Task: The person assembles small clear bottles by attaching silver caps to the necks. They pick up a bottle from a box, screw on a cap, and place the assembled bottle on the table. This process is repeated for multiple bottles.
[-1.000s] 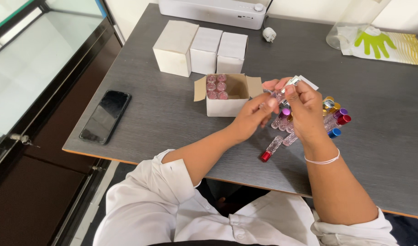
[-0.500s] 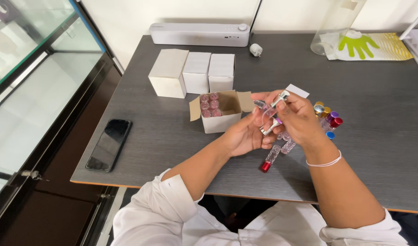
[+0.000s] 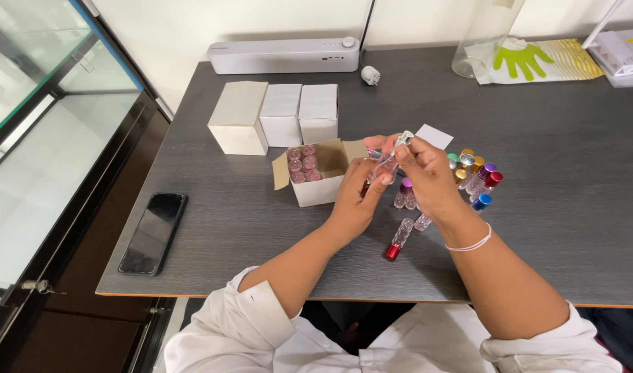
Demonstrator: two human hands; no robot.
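Table (image 3: 247,228) dark grey, wood-grain. Closed boxes (image 3: 280,114) white. Phone (image 3: 153,232) black. Bottle (image 3: 399,239) clear, red cap. Standing bottles' caps (image 3: 476,171) gold, purple, red, blue. Glove print (image 3: 520,59) green.

Both forearms reach forward over the near edge of the surface, sleeves pushed up to the elbows. The left hand (image 3: 354,200) and right hand (image 3: 427,176) meet above its middle, fingers (image 3: 399,153) curled and pinched together, the right wrist banded.
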